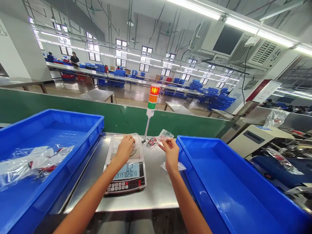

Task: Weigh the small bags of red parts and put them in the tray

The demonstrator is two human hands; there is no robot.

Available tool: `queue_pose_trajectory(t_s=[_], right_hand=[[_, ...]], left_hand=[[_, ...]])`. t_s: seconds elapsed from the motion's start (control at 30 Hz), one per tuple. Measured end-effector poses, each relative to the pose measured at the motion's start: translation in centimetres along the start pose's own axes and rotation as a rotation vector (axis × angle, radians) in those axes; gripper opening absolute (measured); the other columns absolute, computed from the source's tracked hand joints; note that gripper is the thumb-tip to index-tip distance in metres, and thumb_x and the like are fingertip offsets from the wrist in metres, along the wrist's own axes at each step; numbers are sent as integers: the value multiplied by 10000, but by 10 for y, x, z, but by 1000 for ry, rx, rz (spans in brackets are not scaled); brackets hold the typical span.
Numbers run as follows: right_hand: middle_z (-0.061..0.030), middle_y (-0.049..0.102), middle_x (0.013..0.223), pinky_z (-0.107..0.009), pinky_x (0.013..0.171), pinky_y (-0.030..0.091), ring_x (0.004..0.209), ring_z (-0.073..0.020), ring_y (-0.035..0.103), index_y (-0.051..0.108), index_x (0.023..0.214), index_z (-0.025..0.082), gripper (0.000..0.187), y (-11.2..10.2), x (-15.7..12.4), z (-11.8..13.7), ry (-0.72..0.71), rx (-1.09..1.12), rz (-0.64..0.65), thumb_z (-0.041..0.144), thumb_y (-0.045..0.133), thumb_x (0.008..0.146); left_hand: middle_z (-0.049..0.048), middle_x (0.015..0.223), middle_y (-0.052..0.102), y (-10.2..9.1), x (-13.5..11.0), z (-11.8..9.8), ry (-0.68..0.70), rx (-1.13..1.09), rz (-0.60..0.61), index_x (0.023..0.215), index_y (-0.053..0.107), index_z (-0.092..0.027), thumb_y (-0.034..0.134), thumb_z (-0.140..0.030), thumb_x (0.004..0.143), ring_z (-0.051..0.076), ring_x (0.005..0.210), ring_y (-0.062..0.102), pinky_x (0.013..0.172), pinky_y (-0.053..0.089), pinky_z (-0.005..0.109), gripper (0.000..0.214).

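Left hand (125,149) on digital scale (125,178)

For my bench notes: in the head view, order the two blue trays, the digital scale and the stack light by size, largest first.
Left blue tray and right blue tray: alike, unranked. Then the digital scale. Then the stack light.

The left tray (56,136) and right tray (219,182) are bright blue; the signal light (152,99) bands red, orange and green.
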State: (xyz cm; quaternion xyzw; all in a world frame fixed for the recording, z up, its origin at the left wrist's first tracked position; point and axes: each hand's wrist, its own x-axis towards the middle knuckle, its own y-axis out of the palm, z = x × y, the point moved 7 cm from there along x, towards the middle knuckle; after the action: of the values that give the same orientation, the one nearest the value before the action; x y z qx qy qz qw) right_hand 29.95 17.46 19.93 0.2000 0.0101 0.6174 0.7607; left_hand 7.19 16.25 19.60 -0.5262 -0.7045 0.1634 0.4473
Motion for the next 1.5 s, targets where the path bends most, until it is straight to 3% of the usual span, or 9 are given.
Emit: queue_pose_trajectory(t_s=[0.17, 0.43, 0.53, 0.63, 0.73, 0.97, 1.17, 1.33, 1.5], right_hand=[[-16, 664, 855, -349, 801, 627, 890, -187, 656, 615, 827, 193, 362, 7, -4, -3, 35, 72, -1, 431, 825, 653], [-53, 680, 921, -429, 958, 538, 957, -232, 654, 581, 809, 212, 320, 80, -6, -69, 151, -26, 179, 392, 751, 606], [-88, 686, 1063, -444, 1033, 478, 1051, -253, 631, 579, 833, 214, 327, 63, -8, -78, 76, -123, 168, 375, 749, 604], [-117, 670, 1156, -466, 1041, 464, 1099, -268, 622, 582, 942, 215, 311, 14, -3, -73, -90, -334, 128, 420, 657, 720], [-152, 660, 1187, -531, 1096, 404, 1183, -314, 571, 621, 1026, 196, 325, -45, 2, -71, -253, -713, 97, 420, 557, 800], [-124, 583, 1423, -585, 1121, 390, 1458, -394, 339, 721, 1141, 232, 376, -146, -28, -131, -190, -1266, 226, 406, 578, 840], [-98, 663, 1344, -538, 1162, 402, 1321, -301, 555, 731, 1211, 219, 474, -160, -41, -109, -244, -989, 148, 384, 379, 939], [-145, 705, 1267, -528, 1012, 543, 1162, -336, 661, 728, 1211, 164, 619, -165, -41, -82, -33, -633, -100, 651, 564, 865], [-153, 720, 1222, -453, 873, 622, 1066, -324, 703, 733, 1153, 143, 646, -148, -44, -70, 112, -294, -148, 639, 747, 739]], left_hand=[[35, 796, 645, -23, 11, 11, -121, -84, -173, 684, 544, -205, 556, -92, 779, 216, 825, 606, 761, 511, 336, 148], [47, 875, 652, -192, -19, 56, -388, -88, -813, 911, 573, -165, 555, -229, 819, 217, 854, 668, 839, 582, 396, 114], [75, 1011, 656, -236, -51, 66, -412, 71, -910, 895, 557, -195, 526, -282, 842, 316, 1100, 640, 990, 531, 573, 106], [66, 1280, 606, -247, -76, 75, -403, 265, -871, 1009, 527, -244, 480, -310, 892, 379, 1368, 462, 1125, 378, 697, 142], [98, 1378, 551, -226, -91, 81, -405, 330, -819, 1161, 482, -247, 486, -300, 889, 386, 1385, 435, 1139, 375, 690, 277], [132, 1144, 621, -112, -73, 41, -147, 116, -450, 1145, 543, -178, 451, -374, 927, 329, 1088, 606, 989, 512, 517, 307], [83, 1109, 626, -64, -45, -5, 54, -2, -216, 1092, 572, -200, 398, -327, 1005, 258, 1077, 579, 950, 489, 399, 232], [75, 1148, 621, -31, -28, -22, 107, 3, -45, 1080, 573, -193, 520, -272, 983, 256, 1130, 544, 982, 482, 392, 136], [154, 1333, 560, 8, -15, -37, 43, 78, -57, 1238, 510, -154, 664, -272, 902, 321, 1302, 466, 1086, 447, 473, 388]])
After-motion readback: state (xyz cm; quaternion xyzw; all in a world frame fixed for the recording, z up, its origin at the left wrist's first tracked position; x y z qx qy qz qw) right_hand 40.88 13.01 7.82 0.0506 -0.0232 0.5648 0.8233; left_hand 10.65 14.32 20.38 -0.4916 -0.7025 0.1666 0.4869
